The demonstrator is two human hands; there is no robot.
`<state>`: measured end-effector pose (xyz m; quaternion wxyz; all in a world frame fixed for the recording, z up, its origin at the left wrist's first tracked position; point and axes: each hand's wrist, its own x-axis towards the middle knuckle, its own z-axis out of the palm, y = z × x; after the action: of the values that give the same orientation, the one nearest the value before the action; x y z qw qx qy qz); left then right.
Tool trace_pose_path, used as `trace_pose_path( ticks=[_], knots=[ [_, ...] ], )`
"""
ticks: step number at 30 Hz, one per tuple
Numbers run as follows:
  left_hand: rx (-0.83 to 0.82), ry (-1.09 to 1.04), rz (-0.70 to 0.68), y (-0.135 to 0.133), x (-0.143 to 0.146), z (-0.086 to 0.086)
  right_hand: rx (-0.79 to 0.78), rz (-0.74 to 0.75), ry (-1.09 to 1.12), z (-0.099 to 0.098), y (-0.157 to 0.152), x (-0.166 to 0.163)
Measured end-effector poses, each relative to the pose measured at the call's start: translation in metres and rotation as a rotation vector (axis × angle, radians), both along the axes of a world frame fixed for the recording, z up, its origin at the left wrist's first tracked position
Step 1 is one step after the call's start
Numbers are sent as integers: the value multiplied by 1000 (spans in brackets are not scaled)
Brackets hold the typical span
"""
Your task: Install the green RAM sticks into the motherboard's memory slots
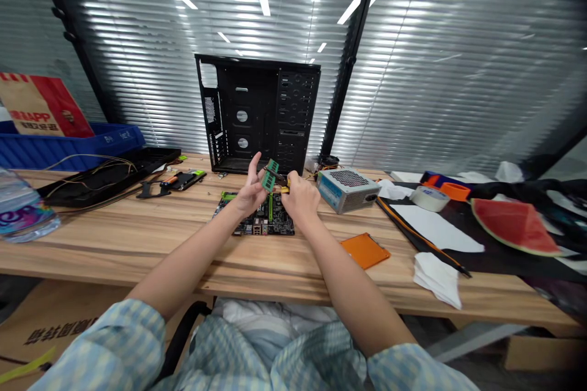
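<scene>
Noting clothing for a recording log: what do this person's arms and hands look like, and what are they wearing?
The person wears a shirt with pale blue and cream checks. Below the left sleeve and right sleeve, the arms are bare. The left hand and right hand wear no gloves, and no watch shows.

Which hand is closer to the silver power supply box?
Right. The right hand is close beside the silver power supply box, not touching it. The left hand is farther away, on the other side of the right hand.
</scene>
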<state>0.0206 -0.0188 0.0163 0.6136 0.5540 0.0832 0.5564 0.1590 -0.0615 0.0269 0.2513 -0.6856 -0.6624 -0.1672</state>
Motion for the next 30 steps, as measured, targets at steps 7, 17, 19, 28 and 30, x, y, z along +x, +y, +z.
trace_pose_path(
  ticks=[7,17,19,28,30],
  knots=[
    [-211,187,-1,6,-16,13,33,-8,-61,-2,3,5],
    [-146,267,-390,9,-26,12,350,145,-128,-15,16,13],
    [-141,319,-394,8,-27,13,436,181,-138,-16,18,15],
    [-185,652,25,7,-29,18,441,201,-185,-15,18,18],
    [-190,696,59,5,-27,19,404,209,-199,-16,18,17]
  ],
)
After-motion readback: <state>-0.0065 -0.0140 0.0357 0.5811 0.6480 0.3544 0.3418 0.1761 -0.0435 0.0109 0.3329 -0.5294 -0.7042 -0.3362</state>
